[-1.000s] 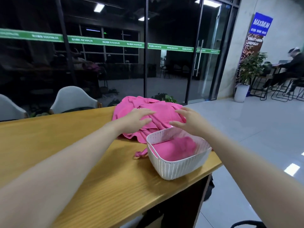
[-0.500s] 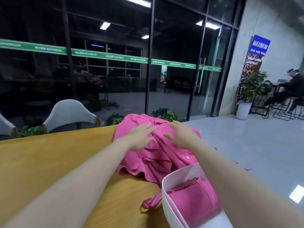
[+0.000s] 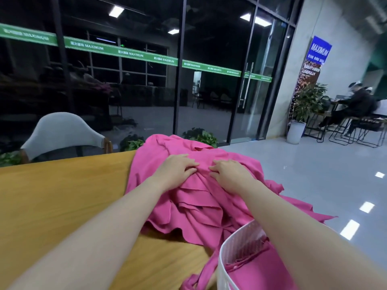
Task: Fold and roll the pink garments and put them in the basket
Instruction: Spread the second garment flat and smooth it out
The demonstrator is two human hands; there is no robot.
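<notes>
Currently: pink garment (image 3: 194, 197), heaped on table (image 3: 52, 197) behind white basket (image 3: 225, 260), which already holds pink cloth. My left hand (image 3: 176, 171) and right hand (image 3: 228, 174) gather its top folds, fingers curled, apparently to lift it clear for folding.

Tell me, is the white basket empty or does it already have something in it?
Not empty: pink fabric lies inside the white basket.
</notes>
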